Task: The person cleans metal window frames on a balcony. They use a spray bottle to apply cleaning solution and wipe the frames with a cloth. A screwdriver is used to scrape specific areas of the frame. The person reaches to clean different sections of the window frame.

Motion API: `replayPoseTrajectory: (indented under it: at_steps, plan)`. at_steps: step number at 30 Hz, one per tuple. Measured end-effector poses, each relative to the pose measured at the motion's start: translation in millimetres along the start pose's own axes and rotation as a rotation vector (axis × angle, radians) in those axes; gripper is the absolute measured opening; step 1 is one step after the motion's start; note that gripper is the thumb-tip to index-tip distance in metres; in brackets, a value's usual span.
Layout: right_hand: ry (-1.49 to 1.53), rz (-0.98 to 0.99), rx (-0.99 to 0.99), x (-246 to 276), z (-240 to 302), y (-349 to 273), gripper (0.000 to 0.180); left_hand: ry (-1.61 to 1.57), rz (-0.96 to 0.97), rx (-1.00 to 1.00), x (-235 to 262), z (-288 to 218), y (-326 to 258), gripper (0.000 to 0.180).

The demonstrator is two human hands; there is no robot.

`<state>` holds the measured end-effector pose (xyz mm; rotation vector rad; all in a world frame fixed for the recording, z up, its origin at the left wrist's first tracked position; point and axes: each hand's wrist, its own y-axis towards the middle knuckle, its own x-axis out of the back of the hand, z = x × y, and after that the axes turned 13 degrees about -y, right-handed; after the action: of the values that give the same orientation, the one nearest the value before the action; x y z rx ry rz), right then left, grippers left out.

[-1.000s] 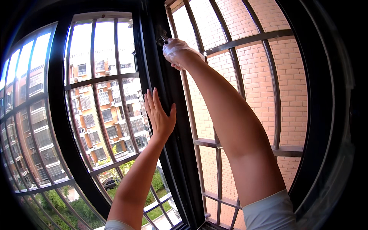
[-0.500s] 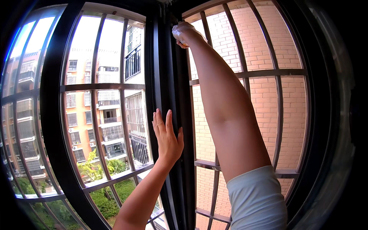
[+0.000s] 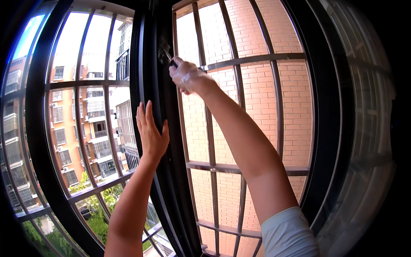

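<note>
My left hand rests against the dark corner post of the window, its fingers stretched upward and the thumb apart. Higher up and to the right, my right hand is closed around a small tool with a thin, shiny shaft. Clear, crinkled plastic covers part of this hand. The tool's far end meets the dark frame beside the right-hand window; its exact shape is too dim to make out, and its handle is mostly hidden by my fingers.
Metal window bars cross both openings. Behind the right one stands a brick wall; an orange apartment building and green trees show through the left. A glass pane is at the far right.
My right hand has come down along the frame from near its top, and the tool's shaft now shows. The view has shifted right; my left hand remains flat on the post.
</note>
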<state>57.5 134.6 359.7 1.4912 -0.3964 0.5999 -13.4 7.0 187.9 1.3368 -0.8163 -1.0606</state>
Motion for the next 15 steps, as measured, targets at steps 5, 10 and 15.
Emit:
replayPoseTrajectory:
  at_steps: [5,10,15]
  plan:
    - [0.314,0.013,-0.046,-59,-5,-115,0.044,0.067,0.082,0.064,17,-11,-11,0.087]
    - [0.401,0.042,-0.112,-124,-6,-220,0.047,-0.217,-0.088,0.256,41,-46,-52,0.023]
    - [0.538,0.087,-0.160,-192,-14,-314,0.046,-0.549,0.286,1.190,63,-77,-103,0.032]
